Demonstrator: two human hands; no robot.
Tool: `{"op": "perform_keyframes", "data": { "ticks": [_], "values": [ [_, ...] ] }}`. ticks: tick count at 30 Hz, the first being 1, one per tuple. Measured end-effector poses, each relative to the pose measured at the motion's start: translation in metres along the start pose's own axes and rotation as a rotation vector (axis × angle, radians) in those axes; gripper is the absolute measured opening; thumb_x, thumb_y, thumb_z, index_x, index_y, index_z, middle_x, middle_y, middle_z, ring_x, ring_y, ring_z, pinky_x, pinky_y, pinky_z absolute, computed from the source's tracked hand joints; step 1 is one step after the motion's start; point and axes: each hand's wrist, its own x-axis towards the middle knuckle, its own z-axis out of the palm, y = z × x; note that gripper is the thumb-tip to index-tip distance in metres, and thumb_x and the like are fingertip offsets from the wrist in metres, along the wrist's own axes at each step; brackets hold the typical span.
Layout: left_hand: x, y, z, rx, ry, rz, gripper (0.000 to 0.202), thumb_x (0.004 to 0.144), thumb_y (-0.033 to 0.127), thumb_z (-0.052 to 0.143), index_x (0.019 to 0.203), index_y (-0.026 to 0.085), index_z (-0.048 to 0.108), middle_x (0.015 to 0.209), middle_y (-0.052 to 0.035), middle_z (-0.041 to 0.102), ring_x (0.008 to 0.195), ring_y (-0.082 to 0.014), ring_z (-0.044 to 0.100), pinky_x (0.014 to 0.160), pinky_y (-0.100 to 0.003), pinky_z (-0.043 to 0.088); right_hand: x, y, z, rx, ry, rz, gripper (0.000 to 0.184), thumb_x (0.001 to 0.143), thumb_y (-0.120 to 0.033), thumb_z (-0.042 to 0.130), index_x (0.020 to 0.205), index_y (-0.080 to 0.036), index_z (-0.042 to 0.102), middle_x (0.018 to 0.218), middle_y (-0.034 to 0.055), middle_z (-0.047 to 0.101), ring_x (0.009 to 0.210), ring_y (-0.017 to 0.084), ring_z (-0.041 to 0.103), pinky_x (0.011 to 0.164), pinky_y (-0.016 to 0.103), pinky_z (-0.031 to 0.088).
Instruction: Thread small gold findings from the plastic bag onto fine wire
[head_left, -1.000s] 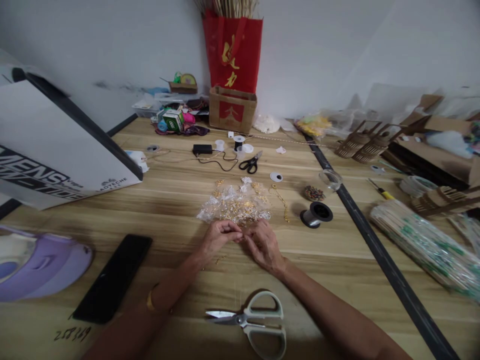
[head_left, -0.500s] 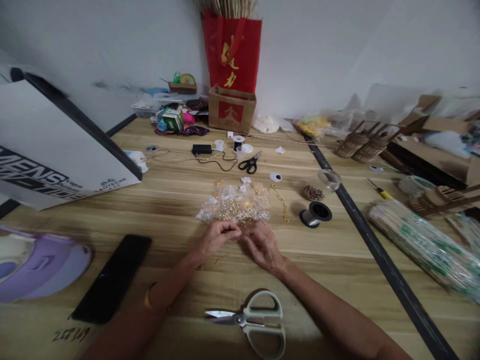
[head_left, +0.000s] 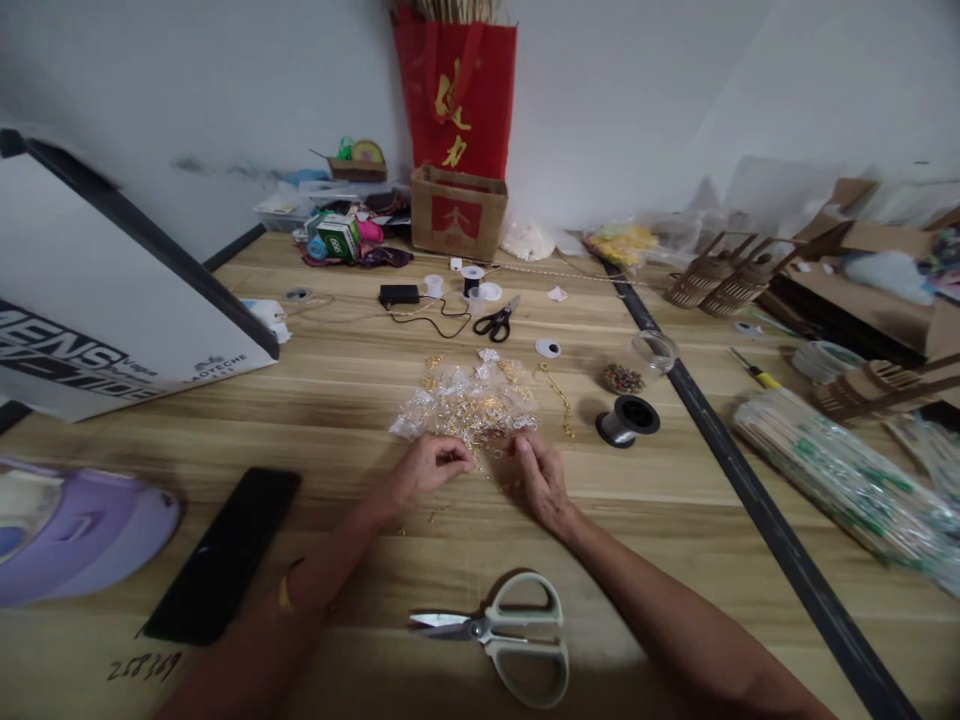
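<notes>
My left hand [head_left: 430,468] is closed in a pinch at the near left edge of a pile of small gold and silver jewelry findings [head_left: 480,405], some in clear plastic bags. Whatever its fingertips hold is too small to make out. At the pile's right near edge, my right hand [head_left: 543,478] has thumb and fingers pressed together; what is between them cannot be made out. A few loose gold bits [head_left: 439,512] lie on the wood close to my left wrist. Beyond my right hand lies a gold chain [head_left: 559,400]. White-handled scissors [head_left: 525,640] rest nearest me, blades pointing left.
Left of my arms are a black phone [head_left: 225,555], a purple visor [head_left: 97,530] and a large white box [head_left: 127,290]. To the right stand a wire spool [head_left: 626,420] and a jar of beads [head_left: 622,378]. Black scissors [head_left: 497,320] lie behind the pile.
My hands were together at the near edge of the pile and have moved apart, the right one to the right. The view has shifted slightly.
</notes>
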Motion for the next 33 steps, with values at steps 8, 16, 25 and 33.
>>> {"op": "perform_keyframes", "data": {
  "ticks": [8, 16, 25, 33],
  "values": [
    [-0.003, 0.006, -0.006, 0.022, -0.129, -0.067, 0.009, 0.075, 0.023, 0.062, 0.072, 0.016, 0.067, 0.070, -0.0033, 0.072, 0.067, -0.0162, 0.065, 0.067, -0.024, 0.048, 0.002, 0.008, 0.000, 0.080, 0.056, 0.094, 0.037, 0.096, -0.039, 0.031, 0.073, -0.019, 0.053, 0.070, 0.0008, 0.052, 0.068, 0.015, 0.050, 0.064, 0.027, 0.040],
    [-0.002, 0.017, -0.011, -0.032, -0.186, -0.094, 0.013, 0.071, 0.026, 0.067, 0.069, 0.013, 0.065, 0.068, -0.0021, 0.069, 0.066, -0.0132, 0.062, 0.067, -0.023, 0.048, 0.003, 0.005, -0.001, 0.115, 0.059, 0.139, 0.039, 0.095, -0.041, 0.032, 0.072, -0.018, 0.054, 0.069, 0.0003, 0.051, 0.069, 0.014, 0.049, 0.067, 0.026, 0.038],
    [-0.006, 0.013, -0.014, -0.220, -0.244, -0.100, 0.025, 0.073, 0.036, 0.070, 0.073, 0.011, 0.063, 0.073, -0.0072, 0.072, 0.069, -0.0145, 0.066, 0.067, -0.024, 0.050, 0.005, 0.001, -0.003, 0.137, 0.062, 0.169, 0.040, 0.095, -0.043, 0.033, 0.075, -0.018, 0.057, 0.069, 0.0001, 0.051, 0.069, 0.014, 0.049, 0.067, 0.025, 0.038],
    [-0.002, 0.016, -0.010, -0.174, -0.207, -0.063, 0.026, 0.072, 0.037, 0.070, 0.069, 0.012, 0.062, 0.063, -0.0032, 0.067, 0.059, -0.0120, 0.062, 0.059, -0.021, 0.048, 0.007, 0.002, -0.004, 0.182, 0.117, 0.194, 0.040, 0.095, -0.043, 0.034, 0.074, -0.018, 0.056, 0.069, 0.0000, 0.051, 0.070, 0.014, 0.050, 0.068, 0.025, 0.039]
  ]
}}
